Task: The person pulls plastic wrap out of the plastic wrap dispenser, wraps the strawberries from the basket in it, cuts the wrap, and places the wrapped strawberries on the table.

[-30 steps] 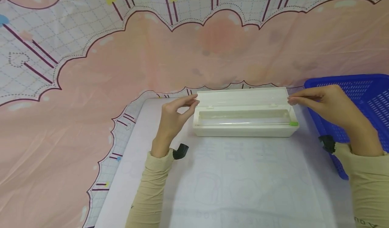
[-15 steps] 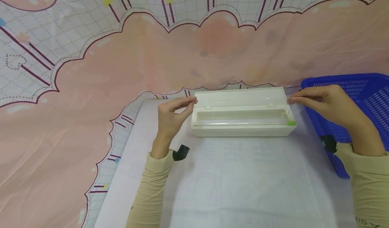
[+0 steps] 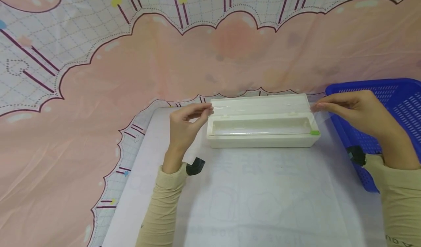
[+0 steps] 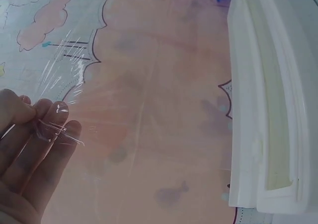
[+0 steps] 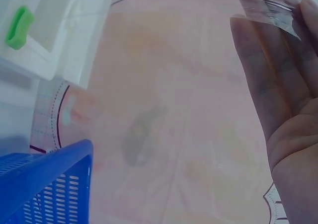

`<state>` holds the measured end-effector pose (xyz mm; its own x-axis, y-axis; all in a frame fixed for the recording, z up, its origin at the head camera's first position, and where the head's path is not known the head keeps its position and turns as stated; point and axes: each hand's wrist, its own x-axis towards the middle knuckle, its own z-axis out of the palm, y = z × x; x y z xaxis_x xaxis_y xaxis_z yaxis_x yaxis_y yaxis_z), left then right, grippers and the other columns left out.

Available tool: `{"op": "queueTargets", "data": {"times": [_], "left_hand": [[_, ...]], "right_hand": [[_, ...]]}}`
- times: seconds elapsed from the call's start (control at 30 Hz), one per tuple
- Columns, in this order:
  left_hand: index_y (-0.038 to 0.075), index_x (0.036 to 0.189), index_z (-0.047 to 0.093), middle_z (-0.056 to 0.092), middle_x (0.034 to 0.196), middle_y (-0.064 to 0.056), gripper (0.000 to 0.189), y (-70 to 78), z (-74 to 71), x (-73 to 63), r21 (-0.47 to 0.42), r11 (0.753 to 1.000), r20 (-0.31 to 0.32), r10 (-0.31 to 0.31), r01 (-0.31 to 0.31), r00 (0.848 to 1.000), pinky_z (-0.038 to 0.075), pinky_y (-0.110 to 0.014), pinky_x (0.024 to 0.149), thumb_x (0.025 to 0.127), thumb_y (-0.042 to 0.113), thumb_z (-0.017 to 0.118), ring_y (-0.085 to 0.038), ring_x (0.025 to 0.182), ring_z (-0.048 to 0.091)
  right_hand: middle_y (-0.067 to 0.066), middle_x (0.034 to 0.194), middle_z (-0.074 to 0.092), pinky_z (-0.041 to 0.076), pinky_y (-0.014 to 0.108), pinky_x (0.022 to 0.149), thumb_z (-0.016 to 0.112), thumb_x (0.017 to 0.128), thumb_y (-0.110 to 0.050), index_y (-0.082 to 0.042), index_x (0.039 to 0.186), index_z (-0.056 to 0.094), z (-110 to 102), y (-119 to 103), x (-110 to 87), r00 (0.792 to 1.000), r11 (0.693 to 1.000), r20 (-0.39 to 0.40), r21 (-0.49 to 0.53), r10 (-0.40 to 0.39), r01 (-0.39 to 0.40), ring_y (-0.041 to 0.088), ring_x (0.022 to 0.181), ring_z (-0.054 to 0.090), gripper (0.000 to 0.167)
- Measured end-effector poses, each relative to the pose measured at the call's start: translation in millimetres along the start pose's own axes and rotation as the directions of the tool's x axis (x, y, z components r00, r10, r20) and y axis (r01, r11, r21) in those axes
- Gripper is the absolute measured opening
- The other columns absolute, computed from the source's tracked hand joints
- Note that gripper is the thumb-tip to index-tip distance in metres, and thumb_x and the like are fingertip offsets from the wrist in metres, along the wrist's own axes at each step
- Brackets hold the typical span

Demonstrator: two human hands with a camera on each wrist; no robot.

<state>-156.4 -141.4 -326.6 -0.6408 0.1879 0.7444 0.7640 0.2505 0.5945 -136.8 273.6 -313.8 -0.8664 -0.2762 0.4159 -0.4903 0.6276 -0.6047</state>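
Note:
A sheet of clear cling film (image 4: 59, 75) stretches between both hands, its creases catching the light. My left hand (image 3: 183, 126) pinches the film's left edge between thumb and fingertips, which overlap the left end of the dispenser's raised lid in the head view. My right hand (image 3: 360, 111) pinches the other edge, with gathered film (image 5: 271, 9) lying over its fingers in the right wrist view. Behind the film, the long white cling film dispenser (image 3: 263, 142) stands on the table with its lid (image 3: 236, 103) tipped back. A green slide cutter (image 3: 315, 132) sits at its right end.
A blue perforated plastic basket (image 3: 338, 130) stands at the right, partly beneath the right forearm. The white-covered table (image 3: 256, 199) carries faint print. Behind it hangs a pink and white patterned cloth (image 3: 184, 64). Black cuff pieces (image 3: 195, 166) stick out from both sleeves.
The head view has shifted slightly, so the dispenser appears a little further left. Both hands keep their pinch on the film at nearly the same height.

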Motion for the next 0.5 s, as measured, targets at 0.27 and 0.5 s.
{"op": "queueTargets", "data": {"times": [0.27, 0.5], "left_hand": [[-0.008, 0.096, 0.074, 0.075, 0.087, -0.019, 0.011, 8.1, -3.5, 2.1, -0.010, 1.000, -0.015, 0.008, -0.008, 1.000, 0.060, -0.028, 0.072, 0.087, -0.009, 0.067, -0.018, 0.078, 0.074], [-0.008, 0.096, 0.074, 0.075, 0.086, -0.018, 0.014, 16.1, -6.8, 5.2, -0.025, 0.999, -0.010, 0.036, -0.037, 0.999, 0.061, -0.029, 0.071, 0.085, -0.012, 0.067, -0.020, 0.077, 0.074]], "right_hand": [[-0.025, 0.089, 0.071, 0.046, 0.002, 0.078, 0.066, 0.091, 0.005, -0.002, 0.100, 0.077, -4, -9, -0.8, 0.998, 0.998, -0.031, 0.017, -0.059, 0.060, -0.013, 0.088, 0.064, 0.017], [-0.020, 0.090, 0.073, 0.049, 0.004, 0.078, 0.064, 0.093, 0.004, 0.000, 0.101, 0.076, -7, -18, -1.4, 0.998, 0.998, -0.048, 0.049, -0.035, 0.037, -0.007, 0.085, 0.068, 0.015]]}}
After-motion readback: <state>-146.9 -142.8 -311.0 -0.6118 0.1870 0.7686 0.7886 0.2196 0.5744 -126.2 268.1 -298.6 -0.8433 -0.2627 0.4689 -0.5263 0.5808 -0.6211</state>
